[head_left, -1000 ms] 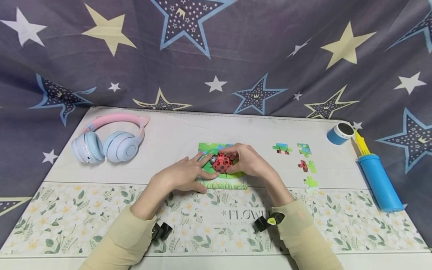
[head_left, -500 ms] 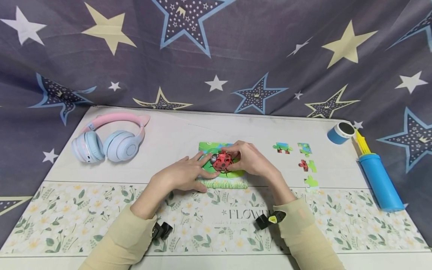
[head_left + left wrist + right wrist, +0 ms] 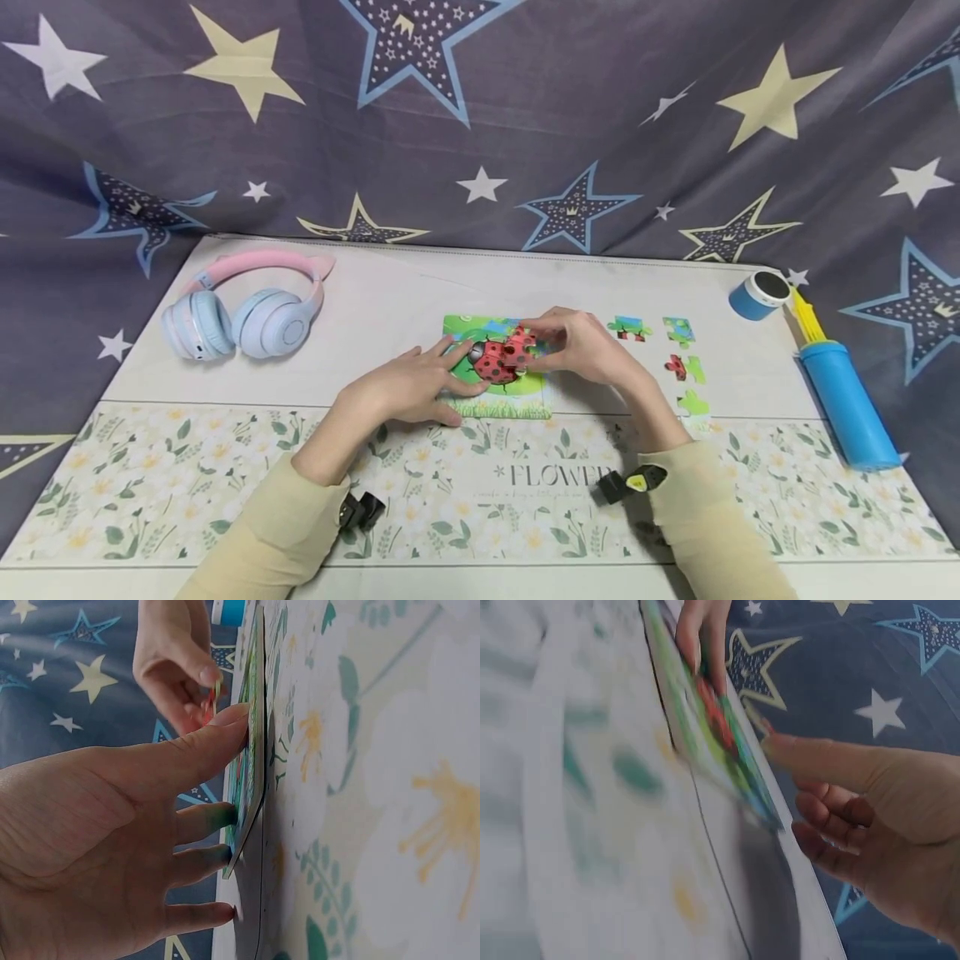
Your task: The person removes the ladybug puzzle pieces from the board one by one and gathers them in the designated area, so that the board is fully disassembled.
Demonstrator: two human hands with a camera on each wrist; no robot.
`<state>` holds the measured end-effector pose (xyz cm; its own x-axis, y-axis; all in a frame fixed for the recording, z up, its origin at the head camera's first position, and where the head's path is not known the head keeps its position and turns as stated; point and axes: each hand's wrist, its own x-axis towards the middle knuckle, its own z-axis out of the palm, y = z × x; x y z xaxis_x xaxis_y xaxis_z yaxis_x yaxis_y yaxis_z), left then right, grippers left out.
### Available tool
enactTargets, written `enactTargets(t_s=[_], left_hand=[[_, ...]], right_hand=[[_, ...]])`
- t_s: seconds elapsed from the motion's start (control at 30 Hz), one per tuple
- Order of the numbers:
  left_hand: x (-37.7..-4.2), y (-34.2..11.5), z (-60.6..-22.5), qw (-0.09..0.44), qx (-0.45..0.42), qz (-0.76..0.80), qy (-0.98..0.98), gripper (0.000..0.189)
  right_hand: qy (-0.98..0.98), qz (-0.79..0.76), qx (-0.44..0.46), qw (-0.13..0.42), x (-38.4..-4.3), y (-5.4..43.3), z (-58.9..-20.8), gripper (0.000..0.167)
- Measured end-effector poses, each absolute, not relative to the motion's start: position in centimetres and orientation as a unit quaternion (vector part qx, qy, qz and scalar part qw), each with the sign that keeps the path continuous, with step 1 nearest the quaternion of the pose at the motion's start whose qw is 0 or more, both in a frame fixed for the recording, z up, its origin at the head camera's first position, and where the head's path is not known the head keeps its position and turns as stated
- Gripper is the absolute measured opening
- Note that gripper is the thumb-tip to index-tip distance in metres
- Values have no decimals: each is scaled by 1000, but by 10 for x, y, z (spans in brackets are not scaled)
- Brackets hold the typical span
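Head view, right hand (image 3: 581, 343) pinching red spotted puzzle piece (image 3: 519, 348), ladybug puzzle (image 3: 517, 408) under the grip, left hand (image 3: 412, 387) resting straight-fingered left of grip, loose pieces (image 3: 693, 402) right, left wrist view, piece raised off puzzle, right wrist view, piece at thumb tip

We see beige sleeves (image 3: 255, 554), broad cuffs (image 3: 300, 504) ending just behind the bare left hand (image 3: 408, 387) and right hand (image 3: 585, 346). On the thumb side behind the left juts a blocky black device (image 3: 362, 511); behind the right, a black unit (image 3: 612, 487) bears a yellow-green patch (image 3: 637, 482).
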<state>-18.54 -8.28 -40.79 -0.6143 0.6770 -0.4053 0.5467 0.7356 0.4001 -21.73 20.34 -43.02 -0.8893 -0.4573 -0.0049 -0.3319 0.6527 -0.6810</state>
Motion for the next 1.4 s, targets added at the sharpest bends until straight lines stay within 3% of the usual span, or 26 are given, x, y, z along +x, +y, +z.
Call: enactTargets(t_s=[0.2, 0.73, 1.4], left_hand=[[-186, -84, -409, 272, 346, 122, 890, 58], [-186, -84, -410, 264, 354, 124, 888, 57], [-186, -85, -411, 268, 352, 118, 889, 56]], right_hand=[[908, -353, -209, 86, -216, 244, -432, 66], [935, -318, -143, 60, -194, 339, -435, 58], [949, -277, -139, 50, -190, 360, -443, 60]])
